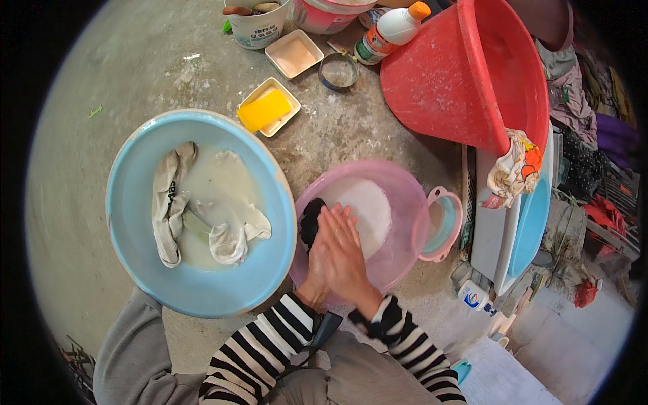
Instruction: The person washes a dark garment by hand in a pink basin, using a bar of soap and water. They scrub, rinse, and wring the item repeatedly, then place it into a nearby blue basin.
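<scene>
My left hand (pixel 316 267) and my right hand (pixel 346 258) are pressed together, palm to palm, over a translucent pink basin (pixel 409 228). The right hand covers much of the left. A bunched black cloth (pixel 310 223) shows at the left of the fingers, inside the basin's near-left wall. Whether any of it is between the palms is hidden. White, sudsy liquid (pixel 372 212) lies in the basin. To the left stands a light blue basin (pixel 134 253) of cloudy water, with a wet off-white sock (pixel 164 217) and another pale wet cloth (pixel 230 243) in it.
Beyond the basins are a yellow block (pixel 264 110) on a small tray, a second tray (pixel 293 53), a round metal tin (pixel 339 72) and an orange-capped bottle (pixel 390 33). A large red tub (pixel 430 76) leans at the right, near a pink-rimmed collapsible bowl (pixel 448 223) and a pump bottle (pixel 474 296).
</scene>
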The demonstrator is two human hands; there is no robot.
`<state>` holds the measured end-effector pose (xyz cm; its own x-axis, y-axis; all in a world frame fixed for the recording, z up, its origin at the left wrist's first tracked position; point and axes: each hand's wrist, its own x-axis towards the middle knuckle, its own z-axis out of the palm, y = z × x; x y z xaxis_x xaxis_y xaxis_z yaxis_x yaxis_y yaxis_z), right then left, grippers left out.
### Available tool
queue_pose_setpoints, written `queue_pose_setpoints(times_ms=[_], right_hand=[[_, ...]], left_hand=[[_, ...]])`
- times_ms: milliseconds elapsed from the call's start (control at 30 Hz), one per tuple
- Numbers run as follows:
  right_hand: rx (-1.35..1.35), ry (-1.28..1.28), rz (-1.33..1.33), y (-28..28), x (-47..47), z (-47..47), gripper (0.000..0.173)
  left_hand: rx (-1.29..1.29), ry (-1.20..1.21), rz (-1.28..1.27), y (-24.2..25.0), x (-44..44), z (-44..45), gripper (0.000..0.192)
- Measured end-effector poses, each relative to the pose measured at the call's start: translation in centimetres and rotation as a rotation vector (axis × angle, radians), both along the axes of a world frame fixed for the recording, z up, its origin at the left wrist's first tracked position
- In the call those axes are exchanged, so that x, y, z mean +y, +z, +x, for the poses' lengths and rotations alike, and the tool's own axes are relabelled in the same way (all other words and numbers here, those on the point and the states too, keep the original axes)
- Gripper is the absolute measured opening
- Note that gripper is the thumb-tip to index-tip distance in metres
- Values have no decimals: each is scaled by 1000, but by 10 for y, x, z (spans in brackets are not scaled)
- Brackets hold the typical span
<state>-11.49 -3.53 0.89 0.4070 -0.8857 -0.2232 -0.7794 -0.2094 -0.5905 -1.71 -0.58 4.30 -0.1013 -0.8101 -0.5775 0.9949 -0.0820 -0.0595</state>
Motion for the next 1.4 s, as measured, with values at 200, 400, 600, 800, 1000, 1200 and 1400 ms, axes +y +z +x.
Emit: queue_pose_setpoints(times_ms=[200, 400, 600, 800, 1000, 1200, 1400], right_hand=[[-147, -288, 164, 50, -17, 33, 44], [4, -96, -7, 40, -4, 20, 48], [-419, -789, 299, -14, -34, -17, 44], [-1211, -1053, 477, 48, -24, -17, 38], [-215, -108, -206, 71, 6, 16, 33], [-127, 164, -311, 85, 0, 28, 34], [326, 75, -275, 56, -9, 28, 38]], left_hand=[[68, -255, 110, -5, 7, -3, 54], [169, -213, 18, -22, 17, -2, 48], [71, -253, 129, -9, -3, 8, 44], [15, -223, 83, -3, -12, 13, 52], [187, -186, 57, -16, -6, 7, 72], [444, -103, -125, -20, -5, 10, 61], [286, -144, -3, -17, -3, -1, 42]])
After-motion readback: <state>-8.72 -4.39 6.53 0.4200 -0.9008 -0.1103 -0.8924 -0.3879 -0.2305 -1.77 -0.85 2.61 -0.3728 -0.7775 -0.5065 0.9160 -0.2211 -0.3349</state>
